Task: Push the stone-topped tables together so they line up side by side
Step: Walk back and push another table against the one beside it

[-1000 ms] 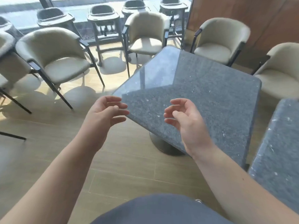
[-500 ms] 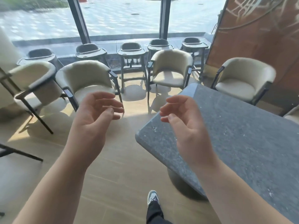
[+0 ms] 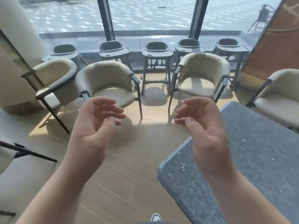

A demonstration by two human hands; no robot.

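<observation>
Head view: both hands raised in front of the chest, nothing held.
Left hand [image 3: 93, 126]: palm turned inward, fingers loosely curled, released, over bare floor [image 3: 113, 183].
Right hand [image 3: 205, 131]: same loose curl, empty; it overlaps the stone-topped table [image 3: 258, 167] in the picture, but whether it touches the surface is unclear, probably hovering above.
Table position: lower right, near corner rounded, long edge running away toward the cream armchairs [image 3: 202, 78].
Second table: not in view now.
Background: row of grey high chairs [image 3: 157, 52] along the window.
Step in hand: between pushes, judged as repositioning or walking round the table; no grip on any edge.
Next move calls for: bring the second table back into sight, set both palms on the near edge of this surface, push low and steady so the pedestal slides without tipping, keep edges parallel.
Progress: cannot judge alignment from here, since only one table shows.
Change since 1.0 s ago: gaze has lifted toward the window, the table has slid to the right of the picture, the other table at far right has dropped out, hands have risen and stayed empty.
</observation>
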